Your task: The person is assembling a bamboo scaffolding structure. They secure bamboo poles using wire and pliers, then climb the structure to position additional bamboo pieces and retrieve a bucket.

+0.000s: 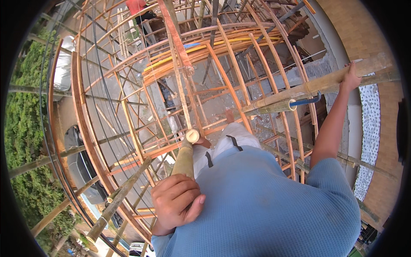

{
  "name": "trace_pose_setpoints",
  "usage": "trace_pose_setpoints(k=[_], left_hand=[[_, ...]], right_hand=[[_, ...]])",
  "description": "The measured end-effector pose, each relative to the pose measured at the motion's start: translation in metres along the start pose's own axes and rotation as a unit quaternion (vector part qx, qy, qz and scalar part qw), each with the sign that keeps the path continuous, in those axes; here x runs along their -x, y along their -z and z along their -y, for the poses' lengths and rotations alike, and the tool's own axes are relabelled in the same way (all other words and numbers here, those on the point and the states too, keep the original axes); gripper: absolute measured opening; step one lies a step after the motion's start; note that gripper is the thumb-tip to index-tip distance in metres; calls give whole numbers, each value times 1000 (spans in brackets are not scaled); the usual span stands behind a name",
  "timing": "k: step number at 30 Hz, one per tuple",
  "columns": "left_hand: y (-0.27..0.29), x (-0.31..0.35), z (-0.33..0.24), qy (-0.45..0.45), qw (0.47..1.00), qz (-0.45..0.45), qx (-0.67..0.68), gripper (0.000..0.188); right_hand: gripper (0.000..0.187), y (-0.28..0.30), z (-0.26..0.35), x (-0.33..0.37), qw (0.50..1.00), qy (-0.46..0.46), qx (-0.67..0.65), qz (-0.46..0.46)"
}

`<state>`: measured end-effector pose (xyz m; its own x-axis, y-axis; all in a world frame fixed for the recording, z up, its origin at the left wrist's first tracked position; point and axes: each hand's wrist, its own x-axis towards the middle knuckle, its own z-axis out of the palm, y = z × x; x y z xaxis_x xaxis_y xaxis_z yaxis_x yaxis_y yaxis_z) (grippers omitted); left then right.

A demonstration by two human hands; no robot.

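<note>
The right hand (352, 78) is closed over a long bamboo pole (308, 87) that reaches toward the brown ledge (381, 28) at the right edge. The left hand (177, 202) is curled at a nearer bamboo pole (184, 159), which passes out of sight behind it; whether it grips, I cannot tell. Wide gaps between the wooden beams (230, 88) open down to the grey ground. Just below the long pole, a hollow bamboo (274, 108) has its mouth facing right, a blue hooked bar (306, 101) at the opening.
</note>
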<state>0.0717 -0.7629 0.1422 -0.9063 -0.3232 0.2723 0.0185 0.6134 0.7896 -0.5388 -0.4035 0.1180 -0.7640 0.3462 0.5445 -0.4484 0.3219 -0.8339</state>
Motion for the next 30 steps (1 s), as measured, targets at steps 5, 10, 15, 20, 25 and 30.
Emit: trace_pose_setpoints(k=[5,10,15,20,25,30], left_hand=[[-13,3,7,-27,999,-24,-1,32],[-12,-3,15,-43,999,22,3,40],[-19,12,19,-12,999,-34,10,57],[-24,22,20,7,996,-72,56,61],[-32,17,16,37,991,-96,88,64],[-47,6,12,45,982,-163,84,67]], right_hand=[[40,-9,-7,-1,997,47,67,-1],[35,-8,-19,4,997,72,2,-6],[28,3,-44,-10,992,113,-7,49],[33,21,-57,-14,992,64,13,104],[34,16,-56,-11,995,58,-8,78],[39,24,-63,-15,986,39,-87,136]])
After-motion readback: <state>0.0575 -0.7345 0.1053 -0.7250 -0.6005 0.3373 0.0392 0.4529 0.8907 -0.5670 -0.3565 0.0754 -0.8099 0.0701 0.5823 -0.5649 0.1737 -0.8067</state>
